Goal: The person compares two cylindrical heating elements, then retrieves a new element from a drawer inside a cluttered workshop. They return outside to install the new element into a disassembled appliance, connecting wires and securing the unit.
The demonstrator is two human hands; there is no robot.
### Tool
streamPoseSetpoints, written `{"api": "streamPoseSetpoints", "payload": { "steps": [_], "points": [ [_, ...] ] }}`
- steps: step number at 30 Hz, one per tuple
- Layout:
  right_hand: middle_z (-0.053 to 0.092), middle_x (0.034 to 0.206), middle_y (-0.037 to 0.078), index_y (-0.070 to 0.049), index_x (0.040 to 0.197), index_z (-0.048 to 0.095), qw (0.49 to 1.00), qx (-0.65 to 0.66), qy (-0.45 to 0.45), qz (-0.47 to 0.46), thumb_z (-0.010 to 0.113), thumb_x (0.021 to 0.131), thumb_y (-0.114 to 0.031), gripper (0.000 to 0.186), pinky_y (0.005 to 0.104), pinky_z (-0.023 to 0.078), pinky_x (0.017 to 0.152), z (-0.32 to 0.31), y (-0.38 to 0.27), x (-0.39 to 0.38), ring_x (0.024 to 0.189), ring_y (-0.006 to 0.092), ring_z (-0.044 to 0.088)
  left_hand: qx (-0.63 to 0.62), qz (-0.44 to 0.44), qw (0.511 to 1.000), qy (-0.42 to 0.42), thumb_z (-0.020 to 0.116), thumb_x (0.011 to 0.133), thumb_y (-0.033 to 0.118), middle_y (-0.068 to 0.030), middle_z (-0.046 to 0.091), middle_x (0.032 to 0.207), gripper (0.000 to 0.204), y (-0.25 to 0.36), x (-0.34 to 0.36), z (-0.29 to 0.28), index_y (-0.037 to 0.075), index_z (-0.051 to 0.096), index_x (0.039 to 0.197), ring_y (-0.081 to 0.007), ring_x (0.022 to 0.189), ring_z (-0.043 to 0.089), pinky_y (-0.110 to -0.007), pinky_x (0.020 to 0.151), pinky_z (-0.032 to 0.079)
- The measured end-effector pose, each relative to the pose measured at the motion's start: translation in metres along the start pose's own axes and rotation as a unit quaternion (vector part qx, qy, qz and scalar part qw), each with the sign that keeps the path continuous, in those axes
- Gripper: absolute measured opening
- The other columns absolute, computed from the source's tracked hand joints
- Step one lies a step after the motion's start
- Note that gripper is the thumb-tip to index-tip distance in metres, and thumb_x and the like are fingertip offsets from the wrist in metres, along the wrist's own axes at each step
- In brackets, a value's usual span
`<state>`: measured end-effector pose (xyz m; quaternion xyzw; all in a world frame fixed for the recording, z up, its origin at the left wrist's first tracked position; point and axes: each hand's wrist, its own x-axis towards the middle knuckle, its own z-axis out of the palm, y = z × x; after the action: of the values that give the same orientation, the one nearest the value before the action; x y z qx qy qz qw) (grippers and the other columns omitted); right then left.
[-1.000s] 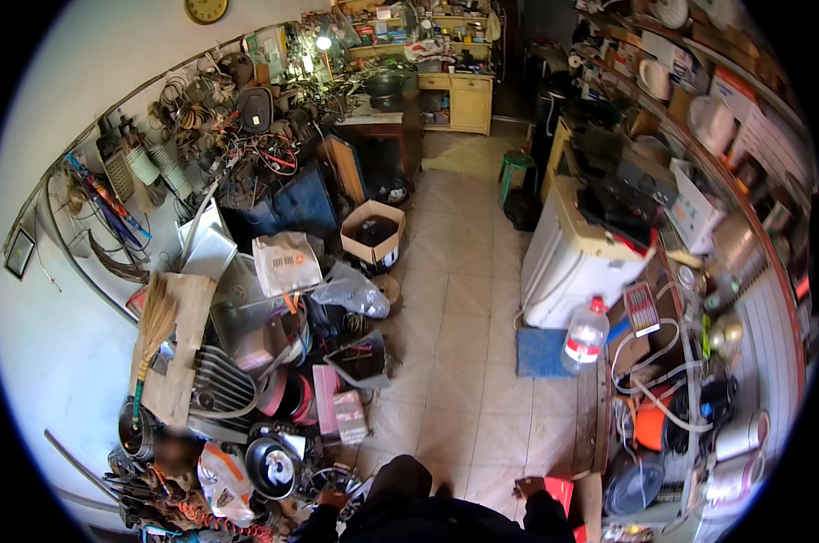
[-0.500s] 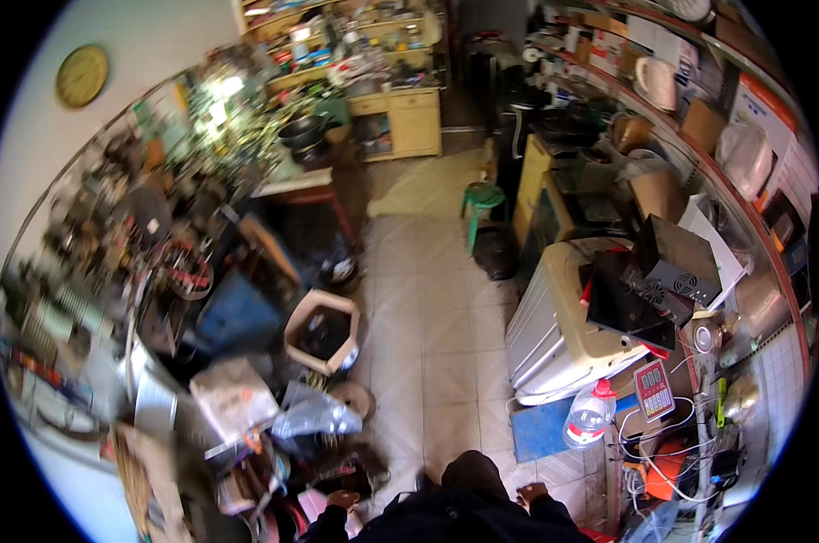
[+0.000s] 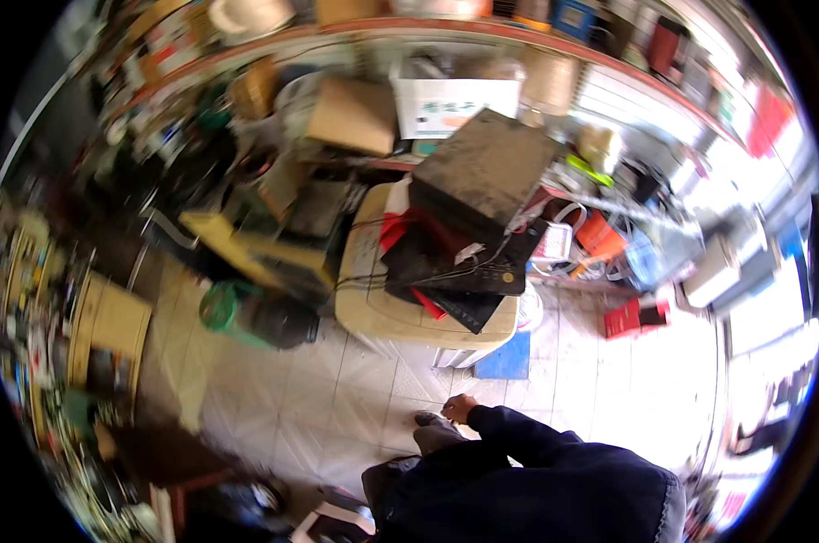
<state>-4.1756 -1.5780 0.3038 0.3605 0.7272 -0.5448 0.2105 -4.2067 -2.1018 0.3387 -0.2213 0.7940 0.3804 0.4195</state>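
Observation:
My right hand (image 3: 459,408) hangs at the end of a dark sleeve, above the tiled floor near my shoe. Its fingers look loosely curled, with nothing visible in them. My left hand does not show. In front of the right hand, and apart from it, stands a cream-coloured appliance (image 3: 366,303) with a rounded top. A dusty box-shaped metal case (image 3: 486,167) lies on it, over flat black panels (image 3: 464,274) and loose cables. By the appliance's foot is a blue board (image 3: 503,359).
A green stool (image 3: 219,306) and a dark rounded container (image 3: 285,321) stand left of the appliance. To its right, a red carton (image 3: 634,319) sits on the floor. A loaded shelf (image 3: 482,29) runs along the back. An open-topped carton (image 3: 314,523) is at the lower edge.
My view has swung to the right, from the aisle to the appliance and shelf. The left hand has left the picture; the right hand now shows nearer the middle.

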Motion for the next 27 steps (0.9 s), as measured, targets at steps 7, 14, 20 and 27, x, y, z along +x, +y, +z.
{"api": "streamPoseSetpoints", "payload": {
  "steps": [7, 14, 20, 27],
  "points": [
    [0.078, 0.099, 0.011, -0.017, 0.1, 0.08, 0.952, 0.175, 0.224, 0.115, 0.067, 0.087, -0.034, 0.025, 0.0415, 0.059, 0.085, 0.082, -0.057, -0.059, 0.096, 0.0297, 0.075, 0.172, 0.1, 0.973, -0.115, 0.07, 0.09, 0.025, -0.009, 0.07, 0.094, 0.022, 0.198, 0.171, -0.116, 0.008, 0.067, 0.103, -0.0265, 0.088, 0.069, -0.043, 0.072, 0.054],
    [0.078, 0.087, 0.012, -0.011, 0.095, 0.081, 0.842, 0.238, 0.255, 0.412, 0.07, 0.08, -0.037, 0.031, 0.0427, 0.059, 0.085, 0.338, 0.01, -0.141, 0.089, 0.0321, 0.076, 0.332, 0.162, 0.91, -0.19, 0.072, 0.091, 0.024, -0.0115, 0.072, 0.097, 0.026, 0.33, 0.235, -0.143, 0.005, 0.067, 0.108, -0.028, 0.09, 0.07, -0.043, 0.075, 0.055],
    [0.077, 0.099, 0.018, -0.008, 0.106, 0.079, 0.73, 0.428, 0.28, 0.454, 0.077, 0.083, -0.039, 0.039, 0.0427, 0.058, 0.087, 0.465, -0.026, -0.193, 0.097, 0.0323, 0.075, 0.475, 0.186, 0.814, -0.278, 0.074, 0.091, 0.023, -0.0136, 0.073, 0.1, 0.029, 0.359, 0.24, -0.106, 0.004, 0.067, 0.112, -0.0292, 0.091, 0.07, -0.044, 0.078, 0.056],
    [0.078, 0.094, 0.015, -0.004, 0.108, 0.078, 0.613, 0.592, 0.345, 0.394, 0.075, 0.088, -0.034, 0.036, 0.0387, 0.06, 0.083, 0.509, -0.04, -0.189, 0.086, 0.0288, 0.077, 0.553, 0.263, 0.695, -0.377, 0.076, 0.092, 0.021, -0.0161, 0.075, 0.103, 0.033, 0.416, 0.232, -0.051, 0.001, 0.068, 0.116, -0.0307, 0.093, 0.071, -0.045, 0.082, 0.056]
  ]
}}
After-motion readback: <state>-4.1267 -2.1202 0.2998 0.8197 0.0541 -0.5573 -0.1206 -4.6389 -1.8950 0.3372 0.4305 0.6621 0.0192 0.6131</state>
